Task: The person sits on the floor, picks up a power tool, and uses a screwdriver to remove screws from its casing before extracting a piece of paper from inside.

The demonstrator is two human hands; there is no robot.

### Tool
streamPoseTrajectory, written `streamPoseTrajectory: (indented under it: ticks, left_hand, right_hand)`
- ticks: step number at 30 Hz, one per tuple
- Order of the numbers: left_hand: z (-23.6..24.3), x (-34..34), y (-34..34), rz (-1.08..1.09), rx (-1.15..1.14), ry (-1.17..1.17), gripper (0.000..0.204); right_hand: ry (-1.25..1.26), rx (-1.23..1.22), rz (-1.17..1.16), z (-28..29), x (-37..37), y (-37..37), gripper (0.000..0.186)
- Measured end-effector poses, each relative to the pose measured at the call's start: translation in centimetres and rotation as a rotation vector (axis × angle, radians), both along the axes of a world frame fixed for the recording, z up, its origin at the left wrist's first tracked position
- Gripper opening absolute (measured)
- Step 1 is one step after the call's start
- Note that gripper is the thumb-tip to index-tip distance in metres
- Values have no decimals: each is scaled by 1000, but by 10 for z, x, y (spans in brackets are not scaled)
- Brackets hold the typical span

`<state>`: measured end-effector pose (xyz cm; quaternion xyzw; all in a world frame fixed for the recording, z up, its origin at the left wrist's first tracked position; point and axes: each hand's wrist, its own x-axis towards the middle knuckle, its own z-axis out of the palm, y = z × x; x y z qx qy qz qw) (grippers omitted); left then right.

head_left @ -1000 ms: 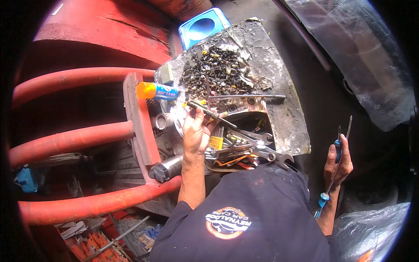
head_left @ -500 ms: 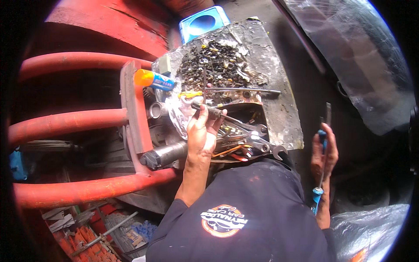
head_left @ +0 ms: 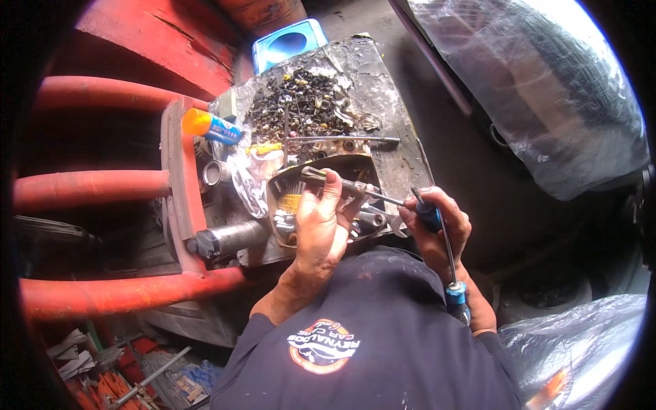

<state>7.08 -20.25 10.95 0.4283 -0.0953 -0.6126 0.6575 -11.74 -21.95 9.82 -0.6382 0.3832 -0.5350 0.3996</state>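
Note:
My left hand (head_left: 318, 232) grips a dark-handled screwdriver (head_left: 348, 187) above an open container (head_left: 280, 184) of wrenches and other tools. Its shaft reaches to the fingertips of my right hand (head_left: 444, 246), which holds two blue-handled screwdrivers: a short one (head_left: 428, 213) among the fingers and a longer one (head_left: 456, 297) hanging with its handle down. Whether the dark screwdriver's tip touches the right fingers I cannot tell. Beyond my hands, a long metal bar (head_left: 348, 139) lies beside a heap of small clips and fasteners (head_left: 301, 102) on the worn board (head_left: 396, 157).
Red tubular frames (head_left: 89, 183) stand at left, with an orange-capped can (head_left: 215, 126), white cloth (head_left: 246, 174) and metal cylinder (head_left: 232, 239) nearby. A blue bin (head_left: 290, 44) sits behind the board. A plastic-wrapped panel (head_left: 533, 96) is at right, clutter (head_left: 137, 376) below left.
My right hand, with its screwdrivers, has moved up and leftward to the dark screwdriver in my left hand. The view has shifted, so the board sits further left.

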Motion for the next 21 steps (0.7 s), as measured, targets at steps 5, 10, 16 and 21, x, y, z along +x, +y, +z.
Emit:
streamPoseTrajectory:
  ticks: [5,10,16,21]
  left_hand:
    - [-3,-1,9,-18,10,32,16]
    - [-3,-3,13,-52,-18,78,16]
    - [-12,4,15,-86,2,7,14]
    - [-22,9,19,-82,53,-59,23]
  right_hand:
    - [82,-4,-71,-4,1,7,39]
    - [102,-2,-101,-5,-2,6,40]
    - [36,146,3,-11,-4,10,40]
    - [10,172,125,-16,-4,13,41]
